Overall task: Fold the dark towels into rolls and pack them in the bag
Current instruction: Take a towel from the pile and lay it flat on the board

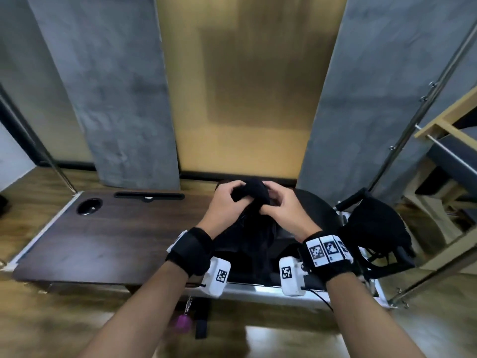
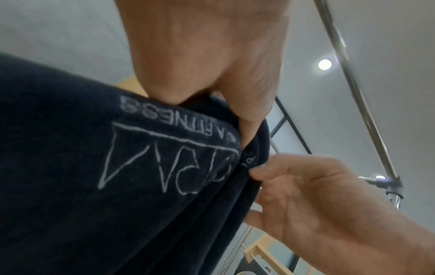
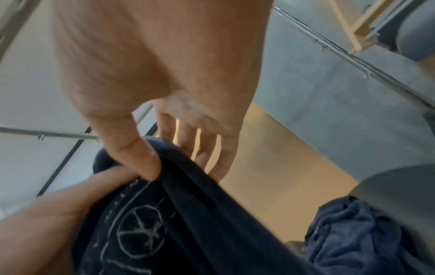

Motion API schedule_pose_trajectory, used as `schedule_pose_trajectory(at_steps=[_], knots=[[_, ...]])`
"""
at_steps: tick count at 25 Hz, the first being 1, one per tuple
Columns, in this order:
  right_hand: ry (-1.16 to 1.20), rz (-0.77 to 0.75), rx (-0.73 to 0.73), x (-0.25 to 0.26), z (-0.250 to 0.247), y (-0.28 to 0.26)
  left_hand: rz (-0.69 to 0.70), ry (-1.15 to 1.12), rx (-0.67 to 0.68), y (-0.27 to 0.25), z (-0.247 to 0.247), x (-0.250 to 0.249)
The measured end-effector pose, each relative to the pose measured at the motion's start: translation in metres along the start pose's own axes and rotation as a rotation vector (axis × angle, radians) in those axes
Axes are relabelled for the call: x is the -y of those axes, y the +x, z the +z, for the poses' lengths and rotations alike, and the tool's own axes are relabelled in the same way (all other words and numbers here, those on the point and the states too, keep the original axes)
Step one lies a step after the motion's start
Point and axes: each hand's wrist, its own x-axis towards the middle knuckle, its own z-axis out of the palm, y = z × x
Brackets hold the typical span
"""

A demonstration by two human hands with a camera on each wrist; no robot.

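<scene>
Held up above the table's (image 1: 108,228) right end: a dark towel (image 1: 251,200), top edge pinched by left hand (image 1: 224,202) and right hand (image 1: 281,206), fingers curled on cloth. Still hanging loose, unrolled. Next, probably: spread flat, then rolled. More dark cloth (image 1: 374,226) right of the table.

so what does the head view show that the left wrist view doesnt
Only the head view shows the dark wooden table, its round cup recess and the black bag at the right. Only the left wrist view shows pale lettering on the towel and a ceiling light. Both show the left hand and right hand gripping the dark towel.
</scene>
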Motion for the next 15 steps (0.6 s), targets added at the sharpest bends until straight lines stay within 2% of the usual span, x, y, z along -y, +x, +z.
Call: schedule_pose_trajectory(at_steps=[1, 3, 6, 8, 12, 15], knots=[[0.058, -0.013, 0.040, 0.002, 0.008, -0.005, -0.015, 0.023, 0.019, -0.007, -0.007, -0.001], [0.068, -0.046, 0.018, 0.002, 0.027, -0.013, -0.007, 0.085, 0.030, -0.023, -0.026, -0.001], [0.099, -0.109, -0.105, 0.011, 0.064, -0.024, -0.003, 0.133, 0.049, -0.055, -0.067, 0.004], [0.169, -0.110, -0.213, 0.019, 0.086, -0.030, -0.053, 0.136, 0.111, -0.081, -0.099, 0.010], [0.253, -0.055, -0.341, 0.035, 0.137, -0.047, -0.174, 0.234, 0.286, -0.143, -0.184, 0.046], [0.227, -0.012, -0.419, 0.041, 0.173, -0.061, -0.244, 0.387, 0.285, -0.175, -0.252, 0.077]])
